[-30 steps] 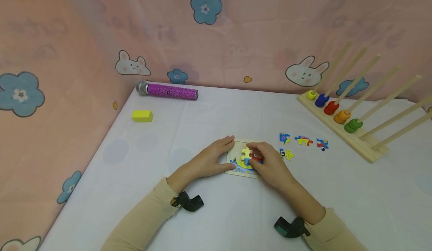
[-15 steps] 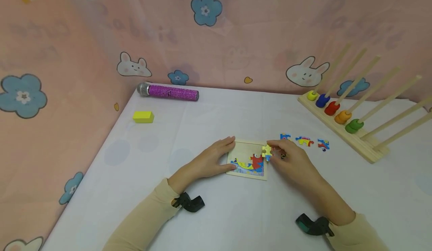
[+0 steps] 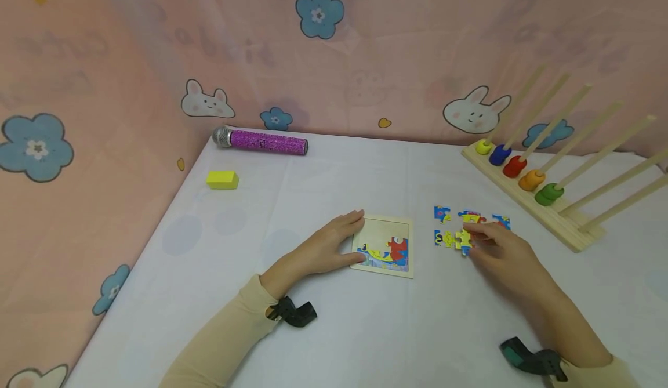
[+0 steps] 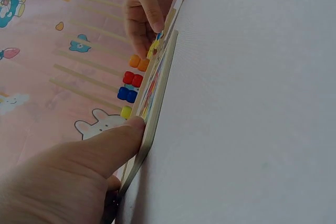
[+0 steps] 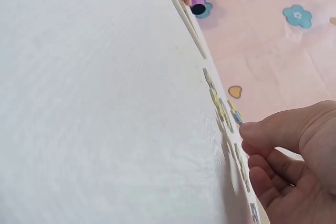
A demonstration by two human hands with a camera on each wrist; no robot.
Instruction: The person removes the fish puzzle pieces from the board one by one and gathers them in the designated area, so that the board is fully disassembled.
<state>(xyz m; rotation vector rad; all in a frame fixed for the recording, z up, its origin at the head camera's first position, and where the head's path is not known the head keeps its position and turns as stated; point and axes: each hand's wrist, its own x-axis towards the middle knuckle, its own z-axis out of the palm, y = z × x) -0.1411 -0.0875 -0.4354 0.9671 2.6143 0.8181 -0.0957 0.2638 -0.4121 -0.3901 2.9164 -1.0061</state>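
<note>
In the head view a small wooden puzzle board (image 3: 383,225) lies flat, its lower part filled with joined yellow, red and blue pieces. My left hand (image 3: 323,243) rests at its left side, fingers straight by the far corner and thumb on the near left edge. To the right, my right hand (image 3: 508,257) pinches a yellow and blue puzzle piece (image 3: 463,241) between thumb and fingertips. In the right wrist view this piece (image 5: 236,115) shows at the thumb tip, close over the table. Loose puzzle pieces (image 3: 442,214) lie around it, some partly hidden by the hand.
A wooden rack with upright rods and coloured beads (image 3: 532,180) stands at the back right. At the back left lie a purple glitter microphone (image 3: 268,142) and a yellow block (image 3: 222,180). A pink patterned cloth (image 3: 365,57) hangs behind the white table.
My right hand has carried the yellow and blue puzzle piece from over the board rightward to the loose pieces. The left hand has stayed at the board's left side.
</note>
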